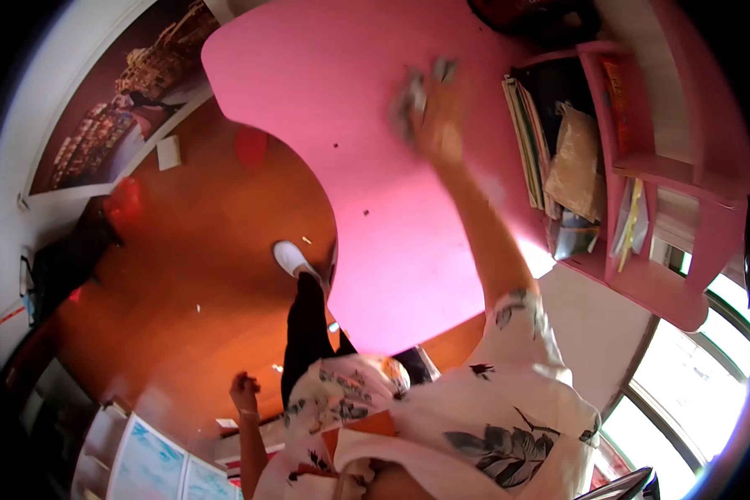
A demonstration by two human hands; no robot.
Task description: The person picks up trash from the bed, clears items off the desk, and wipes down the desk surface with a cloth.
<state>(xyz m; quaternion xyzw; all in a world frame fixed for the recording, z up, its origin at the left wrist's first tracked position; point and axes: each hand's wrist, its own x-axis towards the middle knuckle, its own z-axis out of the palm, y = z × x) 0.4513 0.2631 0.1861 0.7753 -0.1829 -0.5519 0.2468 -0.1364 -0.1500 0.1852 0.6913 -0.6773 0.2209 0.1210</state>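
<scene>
My right arm stretches across the pink tabletop (392,275). At its end my right hand (442,125) presses a grey cloth (410,104) against the surface, and both are smeared by motion. Part of the cloth shows beyond the fingertips. Small dark dots mark the tabletop to the left of that hand. My left hand (246,393) hangs at my side above the brown floor, away from the table. Its fingers are curled in, and nothing shows in them.
Pink shelves (642,267) with folders and papers (529,146) border the table on the right. A dark bag (542,21) lies at the far edge. My white shoe (292,257) stands beside the table's curved edge. A framed picture (125,100) leans at left, near a red bag (125,208).
</scene>
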